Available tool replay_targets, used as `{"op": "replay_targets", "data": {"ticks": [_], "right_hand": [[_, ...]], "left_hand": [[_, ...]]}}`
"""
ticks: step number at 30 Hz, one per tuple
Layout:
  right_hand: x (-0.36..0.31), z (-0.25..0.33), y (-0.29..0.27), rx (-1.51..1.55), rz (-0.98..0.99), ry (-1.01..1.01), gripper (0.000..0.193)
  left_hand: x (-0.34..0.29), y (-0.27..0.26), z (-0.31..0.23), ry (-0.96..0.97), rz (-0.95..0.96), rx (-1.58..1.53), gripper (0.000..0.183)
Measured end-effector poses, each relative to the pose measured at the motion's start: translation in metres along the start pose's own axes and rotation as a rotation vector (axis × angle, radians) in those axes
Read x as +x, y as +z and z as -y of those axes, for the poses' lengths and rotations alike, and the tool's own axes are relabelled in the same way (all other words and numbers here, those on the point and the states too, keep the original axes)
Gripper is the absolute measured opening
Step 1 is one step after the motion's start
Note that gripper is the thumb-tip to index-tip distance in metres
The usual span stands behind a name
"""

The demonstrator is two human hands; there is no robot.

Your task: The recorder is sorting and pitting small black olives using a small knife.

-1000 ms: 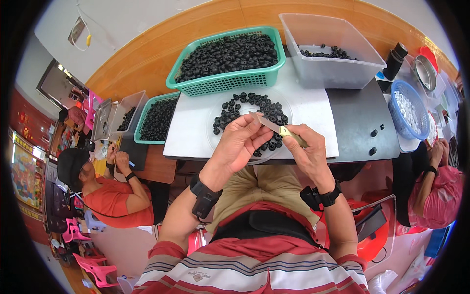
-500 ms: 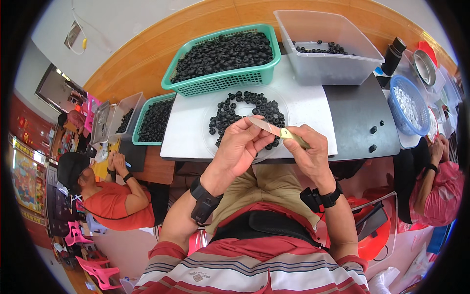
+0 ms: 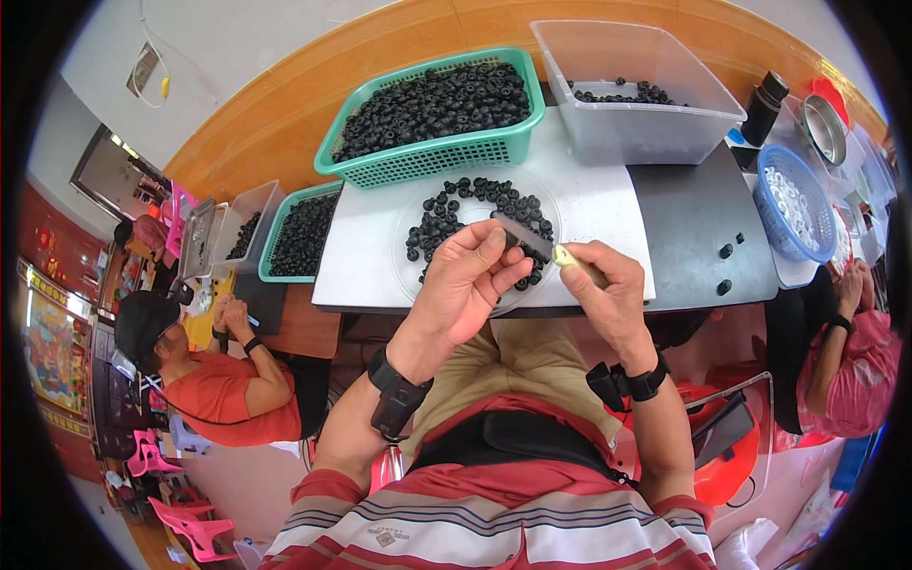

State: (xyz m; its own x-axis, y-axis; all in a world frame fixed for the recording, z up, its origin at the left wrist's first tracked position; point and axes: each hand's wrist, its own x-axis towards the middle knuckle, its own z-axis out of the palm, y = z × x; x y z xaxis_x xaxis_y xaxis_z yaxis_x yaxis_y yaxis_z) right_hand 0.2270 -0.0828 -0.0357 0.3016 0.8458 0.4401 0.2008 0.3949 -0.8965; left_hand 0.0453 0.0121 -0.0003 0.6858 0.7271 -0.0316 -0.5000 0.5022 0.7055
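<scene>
My right hand (image 3: pixel 616 296) is wrapped round the pale yellow-green handle of a small knife (image 3: pixel 562 256). Its blade points up and left, toward the fingertips of my left hand (image 3: pixel 456 290). Those fingers are pinched together beside the blade tip; what lies between them is too hidden to make out. Below both hands sits a clear round plate (image 3: pixel 403 211) on a white board (image 3: pixel 361 252). Several small black ring-shaped parts (image 3: pixel 439 225) are spread in a loose ring on the plate.
Behind the plate stand a green basket (image 3: pixel 446 155) full of black parts and a clear bin (image 3: pixel 632 141) holding fewer. A smaller green basket (image 3: pixel 269 271) is at left. A blue basket (image 3: pixel 803 249) of whitish pieces stands right. People sit at left (image 3: pixel 228 389) and right (image 3: pixel 855 370).
The knife has turned in my right hand, its blade now darker and angled more downward to the right. My right hand has shifted slightly right; my left hand stays nearly in place.
</scene>
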Motion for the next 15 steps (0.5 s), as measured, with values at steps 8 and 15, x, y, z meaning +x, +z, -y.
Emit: {"op": "replay_targets", "data": {"ticks": [8,15], "right_hand": [[-0.0031,-0.0072,-0.0052,-0.099,0.025,-0.1,0.025],[-0.0035,-0.0087,-0.0069,-0.006,-0.024,0.011,0.024]], "left_hand": [[-0.0022,0.0013,0.0038,-0.012,-0.018,0.026,0.021],[-0.0036,0.0082,0.0058,-0.035,-0.006,0.042,0.019]]}}
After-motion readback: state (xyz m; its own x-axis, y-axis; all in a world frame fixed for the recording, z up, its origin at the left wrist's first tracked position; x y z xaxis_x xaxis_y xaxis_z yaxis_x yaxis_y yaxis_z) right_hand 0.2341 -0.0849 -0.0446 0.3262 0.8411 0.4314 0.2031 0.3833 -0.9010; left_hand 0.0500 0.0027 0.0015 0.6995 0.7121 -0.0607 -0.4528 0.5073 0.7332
